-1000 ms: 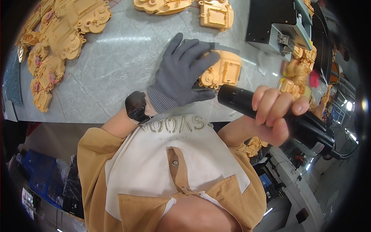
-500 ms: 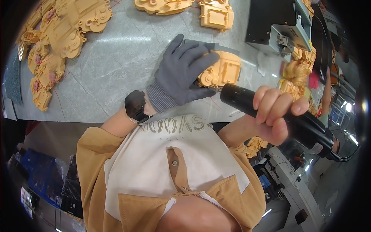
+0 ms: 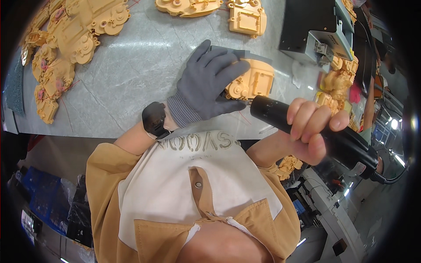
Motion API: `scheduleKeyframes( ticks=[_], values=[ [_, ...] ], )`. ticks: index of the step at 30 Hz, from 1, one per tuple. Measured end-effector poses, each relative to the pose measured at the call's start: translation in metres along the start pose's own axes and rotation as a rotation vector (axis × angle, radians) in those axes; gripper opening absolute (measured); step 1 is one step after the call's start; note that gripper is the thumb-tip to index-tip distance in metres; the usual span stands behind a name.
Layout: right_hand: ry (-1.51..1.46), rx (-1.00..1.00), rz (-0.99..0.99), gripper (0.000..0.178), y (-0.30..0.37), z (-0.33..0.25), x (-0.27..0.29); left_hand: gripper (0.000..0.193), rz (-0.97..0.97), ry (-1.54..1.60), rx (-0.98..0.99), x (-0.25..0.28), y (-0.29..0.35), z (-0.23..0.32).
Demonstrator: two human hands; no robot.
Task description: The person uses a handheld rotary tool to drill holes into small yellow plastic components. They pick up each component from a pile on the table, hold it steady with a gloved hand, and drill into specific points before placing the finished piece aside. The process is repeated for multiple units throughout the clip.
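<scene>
My left hand [image 3: 208, 81], in a grey glove, is closed on a yellow-orange plastic housing [image 3: 258, 78] with a rectangular recess and round gear-like bosses. Fingers lie over its left side, and the thumb reaches along its near edge. Under the housing a dark grey block [image 3: 241, 53] shows at the far side. Bare of any glove, my right hand [image 3: 313, 127] wraps round a black electric screwdriver [image 3: 276, 113] with a cord at its rear. The screwdriver's nose points at the near edge of the housing, close to the thumb; the exact contact at its tip is too small to tell.
Several similar housings [image 3: 76, 33] are heaped on the grey table [image 3: 127, 79] at the left. Another housing [image 3: 247, 18] lies at the far side. A black box with a metal bracket [image 3: 322, 44] stands at the far right, near more yellow parts [image 3: 337, 81].
Both hands, the housing and the screwdriver keep almost the same places. The whole view has shifted very slightly.
</scene>
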State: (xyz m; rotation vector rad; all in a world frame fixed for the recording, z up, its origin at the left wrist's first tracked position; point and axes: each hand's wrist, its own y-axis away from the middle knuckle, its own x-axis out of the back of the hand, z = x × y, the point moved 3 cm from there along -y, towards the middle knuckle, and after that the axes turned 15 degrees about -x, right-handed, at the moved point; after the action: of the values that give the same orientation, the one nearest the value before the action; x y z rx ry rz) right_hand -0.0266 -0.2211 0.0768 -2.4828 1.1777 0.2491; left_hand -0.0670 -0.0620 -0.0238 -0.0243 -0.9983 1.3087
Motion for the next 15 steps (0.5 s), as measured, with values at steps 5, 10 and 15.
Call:
scheduleKeyframes(
  ticks=[5, 10, 15],
  values=[
    [0.012, -0.010, -0.007, 0.036, -0.0012, -0.0004, -0.0004, 0.072, 0.023, 0.003, -0.009, 0.0002, 0.0006, 0.0003],
    [0.019, 0.001, -0.005, 0.036, -0.0010, -0.0018, -0.0016, 0.073, 0.029, 0.016, -0.009, -0.0004, 0.0002, -0.0004],
    [0.010, 0.014, -0.028, 0.036, -0.0028, -0.0026, -0.0042, 0.075, 0.025, 0.009, -0.006, -0.0009, 0.0012, -0.0005]
  ],
)
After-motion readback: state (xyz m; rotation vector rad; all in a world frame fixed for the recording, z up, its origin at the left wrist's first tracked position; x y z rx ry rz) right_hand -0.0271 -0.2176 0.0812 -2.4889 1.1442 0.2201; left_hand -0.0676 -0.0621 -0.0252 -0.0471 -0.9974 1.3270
